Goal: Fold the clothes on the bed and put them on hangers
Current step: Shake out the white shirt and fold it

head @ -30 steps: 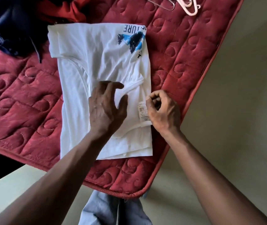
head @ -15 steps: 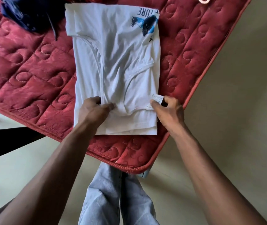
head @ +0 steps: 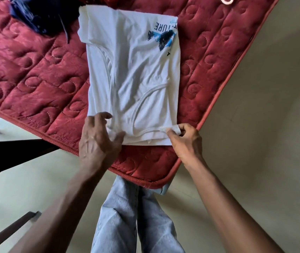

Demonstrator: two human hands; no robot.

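A white T-shirt point(head: 136, 73) with a blue and black print lies folded lengthwise into a narrow strip on the red quilted mattress point(head: 36, 73). My left hand point(head: 98, 141) grips the shirt's near left corner, thumb under the fabric edge. My right hand point(head: 185, 141) pinches the near right corner together with the small care label. Both hands sit at the hem closest to me, near the mattress corner. A pale hanger point(head: 226, 0) shows only partly at the top edge.
A dark blue garment point(head: 41, 17) is heaped at the far left of the mattress, touching the shirt's far corner. The mattress edge point(head: 218, 92) runs diagonally on the right, with bare floor beyond. My jeans-clad legs point(head: 132, 216) stand below the mattress corner. Dark furniture point(head: 9, 152) stands at left.
My left hand slid from the shirt's middle down to its near left corner. My right hand moved with the label to the near right corner. The view shifted, so the shirt sits lower in frame.
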